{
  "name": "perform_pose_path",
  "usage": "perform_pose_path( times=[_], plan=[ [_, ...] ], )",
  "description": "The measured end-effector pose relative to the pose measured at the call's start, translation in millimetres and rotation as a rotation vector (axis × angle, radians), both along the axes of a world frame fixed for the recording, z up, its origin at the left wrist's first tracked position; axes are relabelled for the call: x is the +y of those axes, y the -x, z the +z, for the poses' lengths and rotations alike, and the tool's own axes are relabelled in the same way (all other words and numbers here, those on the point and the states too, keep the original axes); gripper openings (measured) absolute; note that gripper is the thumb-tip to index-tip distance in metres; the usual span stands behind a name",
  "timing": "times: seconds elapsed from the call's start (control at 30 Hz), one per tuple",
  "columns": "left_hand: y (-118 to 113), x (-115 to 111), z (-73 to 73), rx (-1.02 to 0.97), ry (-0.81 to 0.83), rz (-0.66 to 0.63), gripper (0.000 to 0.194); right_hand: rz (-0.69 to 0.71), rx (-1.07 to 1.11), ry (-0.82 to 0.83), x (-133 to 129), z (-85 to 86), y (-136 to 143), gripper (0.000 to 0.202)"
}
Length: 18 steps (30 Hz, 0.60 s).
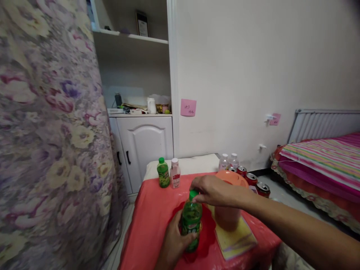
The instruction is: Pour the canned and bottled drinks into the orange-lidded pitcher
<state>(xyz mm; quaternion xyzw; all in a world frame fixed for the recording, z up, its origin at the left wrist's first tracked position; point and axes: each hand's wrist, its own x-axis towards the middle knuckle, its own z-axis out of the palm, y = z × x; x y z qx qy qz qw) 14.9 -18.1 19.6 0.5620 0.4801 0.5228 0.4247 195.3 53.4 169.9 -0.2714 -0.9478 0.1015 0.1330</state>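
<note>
A green-labelled drink bottle (191, 221) stands nearly upright over a red scalloped tray (208, 228). Around its lower body my left hand (176, 238) is wrapped, thumb across the label. My right hand (209, 189) has its fingers closed on the green bottle cap (193, 194) from above; the cap sits at the bottle's neck. Just right of the bottle, partly behind my right forearm, is an orange pitcher (227, 217) on a yellow cloth (236, 238). Whether the bottle's base touches the tray I cannot tell.
Another green bottle (163, 174) and a pink-labelled bottle (175, 174) stand at the back left of the red-covered table (149, 213). Clear bottles (224, 162) and several red cans (251, 179) are at the back right. A floral curtain (56, 131) hangs left; a bed (323, 161) stands right.
</note>
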Motion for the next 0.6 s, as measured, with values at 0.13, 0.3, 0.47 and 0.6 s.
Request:
perform_pose_path(
  times=[0.13, 0.3, 0.47, 0.6],
  plan=[
    [3, 1, -3.2, 0.008, 0.026, 0.031, 0.070, 0.033, -0.009, 0.044, 1, 1.6, 2, 0.050],
    [7, 6, -13.9, -0.009, 0.020, 0.008, 0.075, 0.071, -0.125, 0.059, -3, 15.0, 9, 0.038],
    [13, 15, -23.7, 0.013, -0.036, 0.044, 0.076, 0.107, -0.081, 0.067, 7, 24.9, 13, 0.024],
    [25, 18, -21.6, -0.024, -0.050, 0.200, 0.076, 0.032, 0.030, -0.004, 30, 41.7, 8, 0.028]
  ],
)
